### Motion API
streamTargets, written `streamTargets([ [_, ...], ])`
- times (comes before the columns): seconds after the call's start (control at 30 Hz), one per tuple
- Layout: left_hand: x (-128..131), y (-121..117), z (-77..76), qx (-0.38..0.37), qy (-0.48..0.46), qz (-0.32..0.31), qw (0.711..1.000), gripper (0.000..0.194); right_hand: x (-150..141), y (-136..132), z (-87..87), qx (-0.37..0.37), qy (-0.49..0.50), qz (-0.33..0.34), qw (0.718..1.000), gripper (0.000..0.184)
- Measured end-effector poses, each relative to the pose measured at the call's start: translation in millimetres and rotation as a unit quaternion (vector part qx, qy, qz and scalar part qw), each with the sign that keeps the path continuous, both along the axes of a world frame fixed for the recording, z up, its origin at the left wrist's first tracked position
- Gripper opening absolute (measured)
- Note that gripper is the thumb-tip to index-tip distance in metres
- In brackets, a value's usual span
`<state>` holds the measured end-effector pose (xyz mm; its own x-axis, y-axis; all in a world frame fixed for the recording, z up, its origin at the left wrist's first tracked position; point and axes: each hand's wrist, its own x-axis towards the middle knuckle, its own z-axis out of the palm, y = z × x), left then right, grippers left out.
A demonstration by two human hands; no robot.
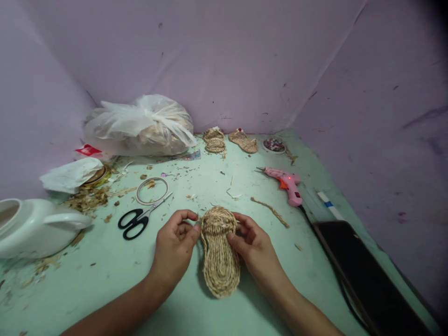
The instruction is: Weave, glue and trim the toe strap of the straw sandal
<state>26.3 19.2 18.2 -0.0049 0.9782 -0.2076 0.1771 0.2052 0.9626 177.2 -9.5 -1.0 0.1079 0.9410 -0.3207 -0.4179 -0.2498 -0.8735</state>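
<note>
A small slipper (221, 261) of coiled, braided straw-coloured fibre lies sole-down in front of me, toe end away, with a woven strap (220, 220) across its front. My right hand (252, 240) grips its right edge, thumb on top by the strap and fingers tucked behind. On the other side, my left hand (178, 240) has thumb and index finger closed at the strap's left end; what lies exactly between those fingertips is hard to see. Beyond to the right is a loose piece of braided cord (271, 212). Black-handled scissors (138, 223) lie left of my left hand.
A pink glue gun (285, 182), its red light on, and a black phone (364, 275) lie right. A roll of tape (152, 190), white pitcher (42, 228) and fibre scraps are left. Behind are a plastic bag (140, 126), finished-looking slippers (244, 141) and a bead dish (274, 145).
</note>
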Motion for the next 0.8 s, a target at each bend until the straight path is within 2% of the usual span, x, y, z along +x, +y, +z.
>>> streamTargets([
  [0.1, -1, -2, -0.9, -0.013, -0.018, 0.004, 1.000, 0.021, 2, 1, 0.5, -0.029, 0.042, -0.003, 0.999, 0.042],
  [0.17, -1, -4, -0.3, -0.025, -0.023, -0.014, 0.999, 0.021, 3, 2, 0.3, -0.039, 0.055, -0.014, 0.998, 0.044],
  [0.27, 1, -7, 0.9, -0.054, -0.020, -0.058, 0.997, 0.023, 3, 2, -1.4, -0.015, 0.047, -0.027, 0.998, 0.043],
  [0.37, 3, -9, -1.2, -0.069, -0.025, -0.075, 0.994, 0.030, 2, 1, -3.3, -0.001, 0.048, -0.026, 0.999, 0.041],
  [0.5, 2, -9, -8.4, -0.121, -0.097, -0.092, 0.984, 0.035, 1, 0, -4.1, -0.013, 0.058, -0.022, 0.998, 0.040],
  [0.63, 1, -8, -8.7, -0.144, -0.153, -0.077, 0.975, 0.031, 1, -1, -4.9, 0.007, 0.053, -0.076, 0.996, 0.038],
  [0.73, 5, -10, -3.9, -0.132, -0.130, -0.075, 0.980, 0.040, -1, -1, -5.5, 0.012, 0.054, -0.128, 0.990, 0.039],
  [0.8, 8, -11, -1.2, -0.129, -0.108, -0.087, 0.982, 0.044, -3, -1, -4.6, 0.006, 0.055, -0.139, 0.989, 0.039],
])
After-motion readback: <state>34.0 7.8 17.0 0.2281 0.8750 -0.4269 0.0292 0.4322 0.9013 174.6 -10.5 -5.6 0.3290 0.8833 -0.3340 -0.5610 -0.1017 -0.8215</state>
